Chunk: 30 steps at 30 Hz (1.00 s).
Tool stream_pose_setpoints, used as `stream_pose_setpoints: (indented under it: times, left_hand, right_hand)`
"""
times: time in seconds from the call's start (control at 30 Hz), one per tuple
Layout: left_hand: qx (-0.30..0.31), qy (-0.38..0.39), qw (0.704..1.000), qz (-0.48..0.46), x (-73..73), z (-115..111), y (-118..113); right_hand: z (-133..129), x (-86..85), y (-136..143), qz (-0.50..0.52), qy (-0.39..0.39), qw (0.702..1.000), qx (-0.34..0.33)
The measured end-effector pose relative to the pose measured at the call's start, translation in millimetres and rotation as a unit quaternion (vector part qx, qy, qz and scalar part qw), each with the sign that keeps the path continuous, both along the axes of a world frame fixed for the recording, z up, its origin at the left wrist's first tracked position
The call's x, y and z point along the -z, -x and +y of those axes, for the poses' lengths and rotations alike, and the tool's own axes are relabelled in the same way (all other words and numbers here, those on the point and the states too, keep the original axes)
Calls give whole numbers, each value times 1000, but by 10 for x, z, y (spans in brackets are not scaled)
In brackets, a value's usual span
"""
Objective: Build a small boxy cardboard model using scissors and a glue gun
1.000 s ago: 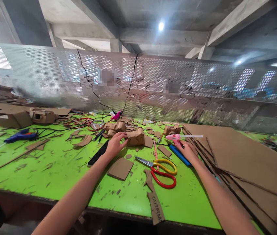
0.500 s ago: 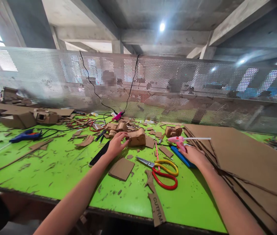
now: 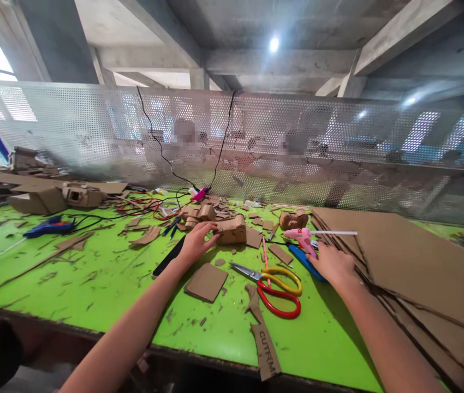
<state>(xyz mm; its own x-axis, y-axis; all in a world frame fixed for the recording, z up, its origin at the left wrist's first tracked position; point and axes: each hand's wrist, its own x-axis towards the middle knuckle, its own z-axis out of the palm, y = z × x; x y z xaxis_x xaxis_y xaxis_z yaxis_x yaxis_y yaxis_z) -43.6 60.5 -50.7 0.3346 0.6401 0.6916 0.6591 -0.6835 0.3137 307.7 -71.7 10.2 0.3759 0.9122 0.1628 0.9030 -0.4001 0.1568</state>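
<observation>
My left hand (image 3: 198,243) rests on the table with fingers apart, its fingertips at the left end of a small cardboard model part (image 3: 232,229) with a curved top. Under that wrist lies a black phone (image 3: 169,256). My right hand (image 3: 335,266) is open beside a pink glue gun (image 3: 302,238), its fingertips close to the handle; a white glue stick sticks out of the gun's back. Beneath them sits a blue long-handled tool (image 3: 306,263), partly hidden. Between my hands are scissors (image 3: 267,283) with yellow and red handles, a pink pencil-like stick (image 3: 265,248) and a cardboard square (image 3: 206,282).
Large cardboard sheets (image 3: 416,256) cover the right side of the green table (image 3: 105,289). A blue glue gun (image 3: 49,226) lies at left, cardboard models (image 3: 82,195) behind it. Cables and scraps litter the back, before a perforated metal screen (image 3: 256,147). A printed strip (image 3: 265,352) lies near the front edge.
My right hand has drawn back slightly to the right from the pink glue gun's handle, its fingers loosened. My left hand stays by the cardboard part. The view has shifted slightly.
</observation>
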Motion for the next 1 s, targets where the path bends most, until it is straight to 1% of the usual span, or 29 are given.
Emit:
stream_pose_setpoints:
  times: [0.27, 0.57, 0.67, 0.77, 0.9, 1.0]
  left_hand:
    - [6, 19, 999, -25, 23, 44, 12]
    - [9, 31, 999, -21, 20, 61, 9]
    - [10, 35, 997, -63, 47, 114, 30]
    - [23, 91, 988, -119, 113, 202, 64]
    - [54, 163, 980, -98, 241, 287, 81]
    - [63, 194, 975, -92, 315, 308, 69]
  right_hand:
    - [-39, -8, 84, -4, -24, 999, -21]
    - [-18, 46, 49, 1, -21, 999, -29]
    - [-16, 53, 49, 7, -26, 999, -33]
    - [-14, 52, 61, 17, -47, 998, -41]
    - [-15, 34, 79, 23, -55, 997, -51]
    - [-21, 10, 72, 27, -29, 998, -43]
